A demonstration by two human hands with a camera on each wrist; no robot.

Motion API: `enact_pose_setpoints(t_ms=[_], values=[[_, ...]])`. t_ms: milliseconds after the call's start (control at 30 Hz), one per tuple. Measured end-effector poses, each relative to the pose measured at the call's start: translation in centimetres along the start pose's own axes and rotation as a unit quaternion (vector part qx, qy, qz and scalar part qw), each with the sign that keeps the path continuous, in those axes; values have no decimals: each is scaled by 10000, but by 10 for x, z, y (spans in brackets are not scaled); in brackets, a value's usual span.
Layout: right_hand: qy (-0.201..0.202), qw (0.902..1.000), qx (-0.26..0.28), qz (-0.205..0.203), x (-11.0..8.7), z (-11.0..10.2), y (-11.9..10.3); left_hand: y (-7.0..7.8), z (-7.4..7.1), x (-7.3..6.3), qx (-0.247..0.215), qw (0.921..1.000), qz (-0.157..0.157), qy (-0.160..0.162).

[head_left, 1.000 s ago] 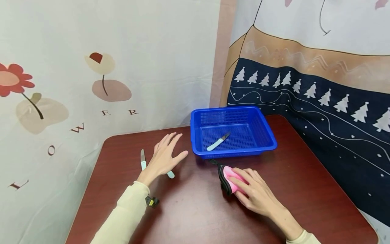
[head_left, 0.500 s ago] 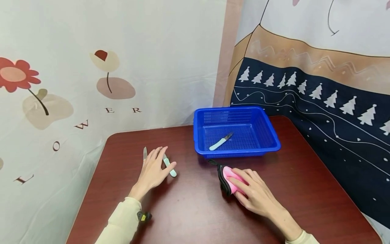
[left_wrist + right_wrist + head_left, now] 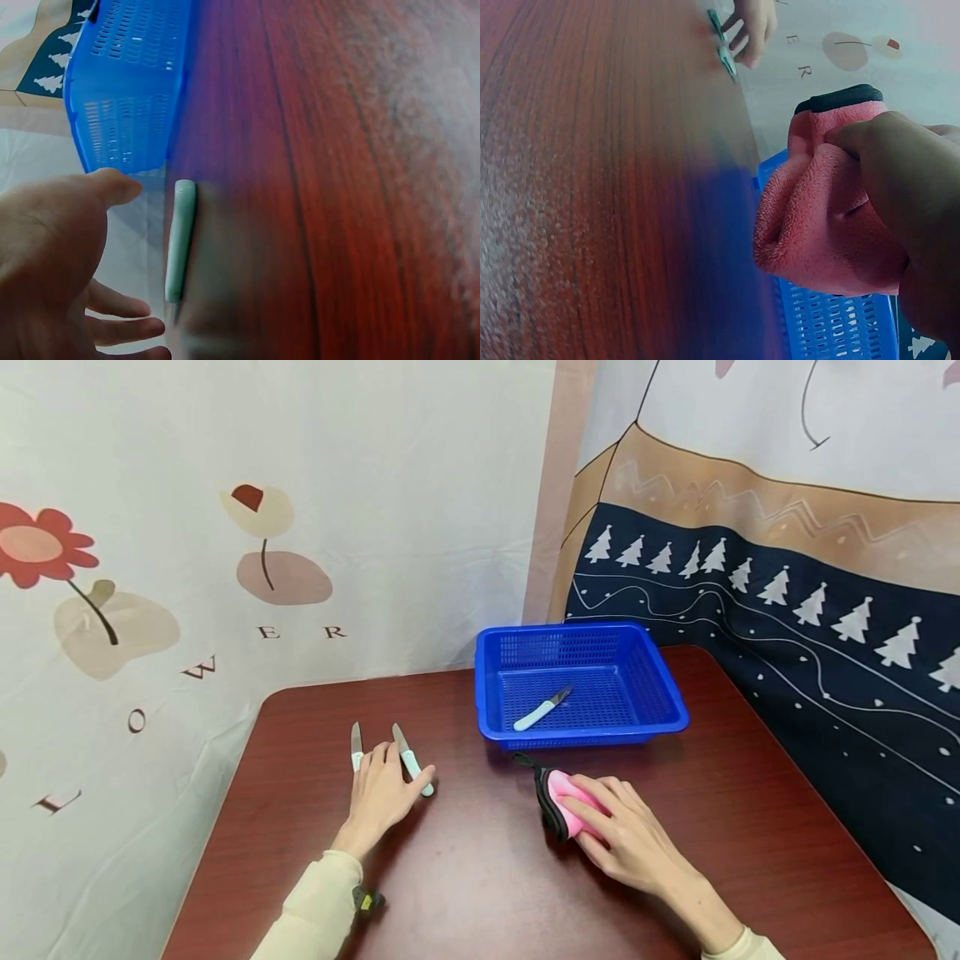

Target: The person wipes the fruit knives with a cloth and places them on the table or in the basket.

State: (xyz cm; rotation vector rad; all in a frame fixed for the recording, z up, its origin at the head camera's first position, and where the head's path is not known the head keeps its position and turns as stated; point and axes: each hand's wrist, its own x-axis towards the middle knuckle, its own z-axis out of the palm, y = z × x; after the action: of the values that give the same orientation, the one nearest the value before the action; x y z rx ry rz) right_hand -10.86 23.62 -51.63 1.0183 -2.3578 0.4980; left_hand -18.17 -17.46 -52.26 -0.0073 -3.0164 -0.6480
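Well, my head view shows the left hand [image 3: 381,795], fingers relaxed, a knife [image 3: 412,766] at its one o'clock, the table's edge [image 3: 231,795] at nine. My left-wrist view puts a basket [image 3: 127,82] at the knife's eleven; right-wrist, the right hand [image 3: 919,206] grips pink cloth [image 3: 829,225], table spreading towards nine.

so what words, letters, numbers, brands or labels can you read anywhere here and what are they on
"L O W E R": spaced letters on the white backdrop; "E" and "R" show again in the right wrist view.
Knives, blue basket, pink cloth: no readable text.
Dark piece with yellow patch beside the left sleeve: too small to read.
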Motion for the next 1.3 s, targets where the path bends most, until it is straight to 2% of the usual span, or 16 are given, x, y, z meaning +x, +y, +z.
enact_pose_setpoints(t_ms=[200,567,867,967,1100,1200,1300], values=[[-19,10000,-38,43,0,0,-1,2,5,0,127,9998,-135,-21],[-42,10000,-68,33,0,0,-1,3,5,4,209,9997,-57,102],[-44,10000,-56,2,1,1,-1,-2,9,4,-169,9984,237,477],[-28,10000,-42,-2,1,0,-2,-15,23,10,-158,9962,422,746],[-2,10000,1,18,1,0,-2,-12,23,10,-179,9954,467,812],[-13,10000,14,16,1,1,-2,2,11,3,-303,9969,326,645],[-13,10000,4,0,1,1,-1,3,11,2,-379,9970,291,607]])
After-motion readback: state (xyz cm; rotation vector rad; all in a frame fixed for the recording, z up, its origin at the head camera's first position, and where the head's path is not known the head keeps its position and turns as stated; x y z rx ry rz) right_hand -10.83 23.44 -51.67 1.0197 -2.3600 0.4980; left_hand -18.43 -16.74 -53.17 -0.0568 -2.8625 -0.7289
